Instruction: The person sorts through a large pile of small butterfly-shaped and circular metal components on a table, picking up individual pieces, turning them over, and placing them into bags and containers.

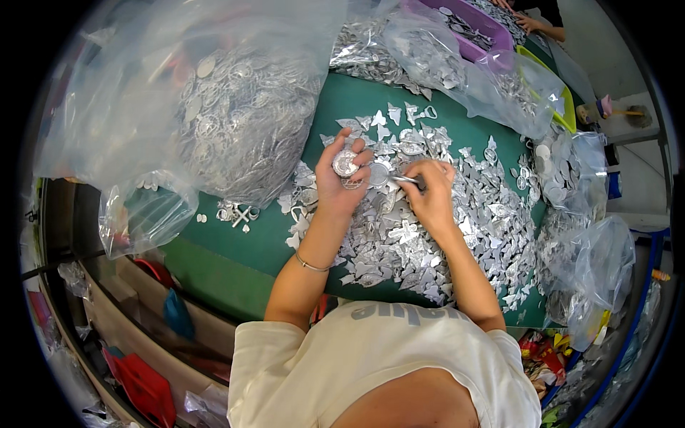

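Note:
My left hand is closed around round silver metal pieces. One ornate round piece shows in its palm, with the fingers curled over it. A flat silver disc sits between the hands, at my left fingertips. My right hand pinches a slim grey metal tool whose tip points at the disc; its exact kind is unclear. Beneath both hands spreads a wide heap of small flat silver metal pieces, many with pointed or winged shapes.
The pieces lie on a green table. A large clear plastic bag full of metal pieces stands at left. More filled bags line the right edge. At the back are a purple bin, a yellow-green bin and another person's hand.

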A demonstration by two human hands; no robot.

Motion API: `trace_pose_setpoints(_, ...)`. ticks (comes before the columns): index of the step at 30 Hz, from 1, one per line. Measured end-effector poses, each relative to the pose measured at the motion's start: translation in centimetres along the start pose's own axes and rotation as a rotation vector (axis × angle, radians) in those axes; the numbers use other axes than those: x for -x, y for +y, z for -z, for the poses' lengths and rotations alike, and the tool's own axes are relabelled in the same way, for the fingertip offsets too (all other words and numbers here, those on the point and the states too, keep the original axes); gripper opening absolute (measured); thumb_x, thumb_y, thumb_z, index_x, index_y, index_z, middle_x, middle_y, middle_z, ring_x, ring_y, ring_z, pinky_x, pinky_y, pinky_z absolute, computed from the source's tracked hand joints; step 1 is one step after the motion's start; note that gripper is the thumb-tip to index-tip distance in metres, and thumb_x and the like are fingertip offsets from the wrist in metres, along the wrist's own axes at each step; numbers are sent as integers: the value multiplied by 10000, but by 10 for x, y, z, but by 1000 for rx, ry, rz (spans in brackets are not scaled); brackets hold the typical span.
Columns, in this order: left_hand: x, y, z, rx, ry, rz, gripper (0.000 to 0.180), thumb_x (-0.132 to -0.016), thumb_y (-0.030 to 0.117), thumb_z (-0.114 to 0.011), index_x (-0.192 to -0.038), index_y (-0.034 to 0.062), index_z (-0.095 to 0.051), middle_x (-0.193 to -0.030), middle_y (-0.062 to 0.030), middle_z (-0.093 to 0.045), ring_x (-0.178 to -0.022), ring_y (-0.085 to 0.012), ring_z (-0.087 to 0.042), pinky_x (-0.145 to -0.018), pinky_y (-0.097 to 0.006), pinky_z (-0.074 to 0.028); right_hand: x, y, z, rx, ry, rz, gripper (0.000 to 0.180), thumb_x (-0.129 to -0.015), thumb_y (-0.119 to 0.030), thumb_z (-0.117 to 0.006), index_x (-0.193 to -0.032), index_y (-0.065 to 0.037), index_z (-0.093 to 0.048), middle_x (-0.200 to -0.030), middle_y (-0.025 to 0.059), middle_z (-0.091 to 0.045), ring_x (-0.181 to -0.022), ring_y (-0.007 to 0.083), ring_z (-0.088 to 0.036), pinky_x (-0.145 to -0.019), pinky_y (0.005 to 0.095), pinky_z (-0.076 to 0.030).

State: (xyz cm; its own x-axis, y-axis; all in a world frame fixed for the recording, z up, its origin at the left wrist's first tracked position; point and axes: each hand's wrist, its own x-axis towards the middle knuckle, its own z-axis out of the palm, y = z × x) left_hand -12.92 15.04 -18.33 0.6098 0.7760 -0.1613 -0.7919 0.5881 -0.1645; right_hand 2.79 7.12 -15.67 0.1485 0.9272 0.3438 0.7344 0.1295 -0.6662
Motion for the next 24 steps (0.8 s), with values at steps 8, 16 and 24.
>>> trace_pose_setpoints(8, -2, 1, -1, -6, -17, -52, 162, -860, 136, -489, -1014, 98, -523, -774, -48, -424, -626, -123, -414, -398, -209, -331, -14, -4, -16, -331, -139, -235, 186, -757, -70, -643, -898, 22, -564, -880, 70, -615, -848, 170, -568, -786, 305, -404)
trace_pose_setpoints(16, -3, 10, -1, 1, -16, -148, 168, -851, 130, -493, -1013, 97, -525, -769, -41, -422, -618, -113, -405, -405, -208, -328, -6, -5, -35, 90, -207, 178, 251, -735, -98, -642, -933, 29, -553, -963, 143, -585, -955, 299, -512, -895, 405, -311)
trace_pose_setpoints(24, -4, 11, 3, -32, 20, -151, 166, -847, 125, -501, -1010, 98, -519, -773, -43, -429, -613, -115, -405, -408, -206, -326, -2, -23, -38, 230, -96, 165, 231, -705, -54, -644, -890, 15, -524, -888, 136, -557, -912, 283, -513, -831, 395, -342)
